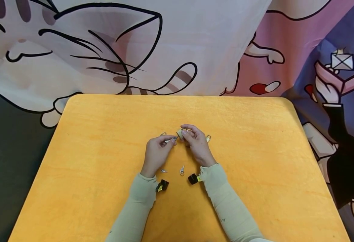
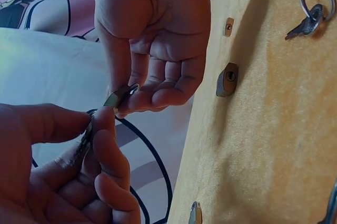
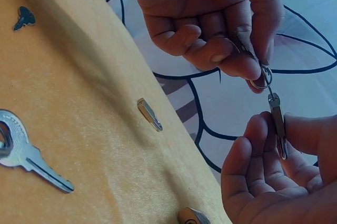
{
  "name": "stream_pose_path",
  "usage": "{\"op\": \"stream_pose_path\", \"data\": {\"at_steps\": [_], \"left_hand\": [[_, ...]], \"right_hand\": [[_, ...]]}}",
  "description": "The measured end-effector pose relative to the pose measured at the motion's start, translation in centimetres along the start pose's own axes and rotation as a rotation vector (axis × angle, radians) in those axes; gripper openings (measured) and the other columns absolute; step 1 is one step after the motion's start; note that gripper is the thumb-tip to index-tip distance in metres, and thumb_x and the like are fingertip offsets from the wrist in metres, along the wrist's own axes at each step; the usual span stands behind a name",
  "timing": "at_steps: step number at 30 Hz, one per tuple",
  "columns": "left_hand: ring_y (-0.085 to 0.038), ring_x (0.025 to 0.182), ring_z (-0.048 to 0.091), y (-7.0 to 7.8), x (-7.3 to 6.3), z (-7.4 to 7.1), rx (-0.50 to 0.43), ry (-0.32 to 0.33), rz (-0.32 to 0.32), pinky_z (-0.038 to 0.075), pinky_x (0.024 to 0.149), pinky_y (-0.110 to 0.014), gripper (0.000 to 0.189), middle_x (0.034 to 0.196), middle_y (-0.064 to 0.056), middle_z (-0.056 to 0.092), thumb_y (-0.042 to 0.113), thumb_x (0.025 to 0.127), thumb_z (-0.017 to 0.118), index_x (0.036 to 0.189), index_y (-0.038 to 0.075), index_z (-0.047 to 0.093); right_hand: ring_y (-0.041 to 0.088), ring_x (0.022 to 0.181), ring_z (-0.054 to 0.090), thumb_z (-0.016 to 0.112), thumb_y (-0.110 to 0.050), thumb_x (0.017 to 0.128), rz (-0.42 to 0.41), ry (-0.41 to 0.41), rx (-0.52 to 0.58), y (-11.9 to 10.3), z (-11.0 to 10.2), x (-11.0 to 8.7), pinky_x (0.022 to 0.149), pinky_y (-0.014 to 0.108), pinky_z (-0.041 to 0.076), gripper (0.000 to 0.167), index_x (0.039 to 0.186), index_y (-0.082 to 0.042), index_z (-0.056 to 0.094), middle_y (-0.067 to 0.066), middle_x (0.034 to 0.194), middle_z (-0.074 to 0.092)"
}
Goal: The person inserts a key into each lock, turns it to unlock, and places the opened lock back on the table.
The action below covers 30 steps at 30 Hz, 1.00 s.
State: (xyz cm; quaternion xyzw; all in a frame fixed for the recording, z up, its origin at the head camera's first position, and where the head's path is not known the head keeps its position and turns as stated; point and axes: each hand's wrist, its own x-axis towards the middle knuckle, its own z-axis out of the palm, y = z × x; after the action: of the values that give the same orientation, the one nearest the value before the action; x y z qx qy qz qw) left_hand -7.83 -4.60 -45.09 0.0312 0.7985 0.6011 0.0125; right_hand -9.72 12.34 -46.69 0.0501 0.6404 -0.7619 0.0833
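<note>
My right hand holds a small brass padlock between thumb and fingers, above the table, its shackle toward the palm. Facing it, my left hand pinches a small key with a metal ring. In the right wrist view the key's thin blade meets the end of the padlock; how deep it sits I cannot tell. Fingers hide part of the key in the left wrist view, where the padlock shows edge-on.
On the yellow table lie more small padlocks, one beyond the right hand and another behind the left. Nearer the forearms lie a key and a key with a ring. A cartoon-printed cloth hangs behind the table.
</note>
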Motion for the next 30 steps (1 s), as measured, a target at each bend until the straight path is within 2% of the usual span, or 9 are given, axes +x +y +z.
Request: {"op": "stream_pose_path", "data": {"at_steps": [5,8,14,19,30], "left_hand": [[-0.033,0.079,0.071,-0.14,0.08,-0.29,-0.063,-0.028,0.013,0.054,0.065,-0.025,0.016,0.088,-0.006,0.076,0.013,0.096,0.070,0.105,0.002,0.078],[-0.036,0.085,0.072,-0.21,0.10,-0.45,-0.101,-0.040,0.022,0.056,0.070,-0.027,0.017,0.090,-0.008,0.077,0.014,0.096,0.071,0.105,0.002,0.078],[-0.041,0.080,0.070,-0.45,0.09,-0.50,-0.125,-0.036,0.030,0.056,0.072,-0.027,0.017,0.089,-0.010,0.077,0.014,0.095,0.071,0.104,0.001,0.078],[-0.037,0.080,0.071,-0.62,0.04,-0.40,-0.106,-0.026,0.024,0.055,0.070,-0.026,0.016,0.086,-0.007,0.076,0.014,0.095,0.071,0.103,0.002,0.079],[-0.033,0.076,0.070,-0.58,-0.06,-0.46,-0.081,-0.020,0.022,0.054,0.068,-0.025,0.014,0.082,-0.006,0.076,0.013,0.095,0.071,0.101,0.003,0.079]], "right_hand": [[0.022,0.083,0.061,0.057,-0.014,0.104,-0.009,-0.008,-0.002,-0.08,-0.04,0.00,0.069,0.030,0.047,0.038,0.137,0.004,0.055,0.001,0.090,0.067],[0.023,0.085,0.062,0.057,-0.016,0.104,-0.005,-0.013,-0.009,-0.13,-0.04,-0.04,0.071,0.030,0.049,0.039,0.138,0.004,0.054,0.001,0.091,0.067],[0.027,0.090,0.063,0.057,-0.015,0.104,0.002,-0.015,-0.018,-0.19,-0.08,-0.17,0.080,0.038,0.053,0.039,0.138,0.004,0.054,0.003,0.096,0.069],[0.033,0.094,0.063,0.056,-0.013,0.104,0.002,-0.006,-0.025,-0.10,-0.09,-0.30,0.086,0.044,0.052,0.036,0.137,0.004,0.054,0.004,0.098,0.069],[0.033,0.093,0.064,0.057,-0.012,0.104,-0.002,0.006,-0.042,0.07,0.12,-0.27,0.083,0.040,0.053,0.036,0.135,0.004,0.056,0.006,0.098,0.068]]}}
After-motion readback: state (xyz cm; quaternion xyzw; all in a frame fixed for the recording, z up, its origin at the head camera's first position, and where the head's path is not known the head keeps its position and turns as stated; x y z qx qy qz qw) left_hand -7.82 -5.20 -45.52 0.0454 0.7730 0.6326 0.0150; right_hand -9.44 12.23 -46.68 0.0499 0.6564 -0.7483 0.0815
